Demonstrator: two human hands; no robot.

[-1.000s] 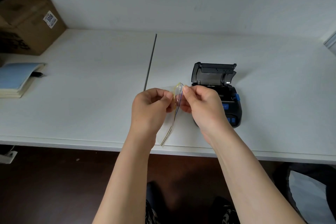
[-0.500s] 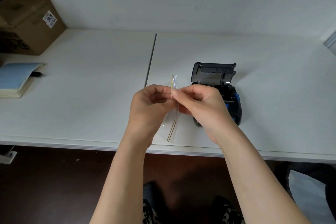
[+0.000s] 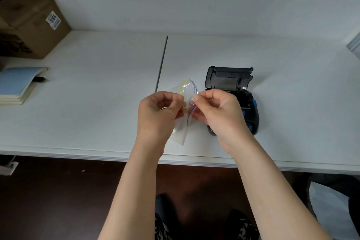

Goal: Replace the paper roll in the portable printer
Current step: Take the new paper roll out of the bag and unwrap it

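Observation:
A black portable printer [image 3: 251, 111] with blue buttons sits on the white table [image 3: 97, 103], its lid [image 3: 228, 80] tilted up and open. Just left of it, above the table, I hold a small clear zip bag [image 3: 187, 93] with a yellow and a blue seal line. My left hand [image 3: 157, 117] pinches the yellow side of its mouth and my right hand [image 3: 218, 115] pinches the blue side. The mouth is pulled apart. I cannot tell what the bag contains. My right hand hides the printer's front left part.
A cardboard box [image 3: 29, 25] stands at the back left corner. A blue notebook [image 3: 17, 84] with a pen lies at the left edge. A dark seam [image 3: 161, 64] runs between two tabletops. The wall is close behind.
The bag's mouth was pinched flat between both hands. Now my hands have drawn apart and the mouth has opened into a loop.

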